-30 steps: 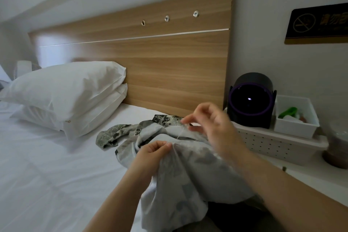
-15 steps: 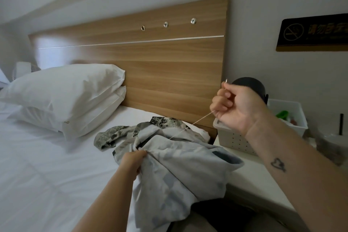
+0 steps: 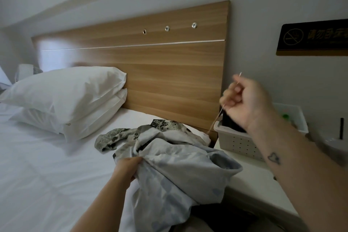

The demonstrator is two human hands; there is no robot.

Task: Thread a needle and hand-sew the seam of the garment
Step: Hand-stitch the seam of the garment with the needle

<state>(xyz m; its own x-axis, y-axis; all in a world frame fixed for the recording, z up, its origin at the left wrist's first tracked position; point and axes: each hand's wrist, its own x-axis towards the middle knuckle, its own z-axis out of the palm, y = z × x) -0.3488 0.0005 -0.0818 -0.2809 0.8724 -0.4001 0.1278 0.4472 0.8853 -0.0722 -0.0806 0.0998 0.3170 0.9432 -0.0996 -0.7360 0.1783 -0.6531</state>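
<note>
A grey patterned garment (image 3: 175, 167) lies bunched on the bed's right side, partly over my lap. My left hand (image 3: 128, 167) grips a fold of it near its left edge. My right hand (image 3: 244, 103) is raised up and to the right, in front of the headboard's edge, pinching a needle (image 3: 238, 78) whose tip points up above the fingers. A pale thread (image 3: 215, 120) runs taut from that hand down to the garment's far side.
White pillows (image 3: 71, 100) are stacked at the left against the wooden headboard (image 3: 160, 73). A white perforated basket (image 3: 239, 143) and a white bin (image 3: 293, 117) stand on the bedside table (image 3: 250, 184) at the right. A cup with a straw (image 3: 337, 143) is at the far right.
My right hand has drawn the needle from the fabric up and to the right, pulling the thread taut. My left hand has kept its hold on the garment.
</note>
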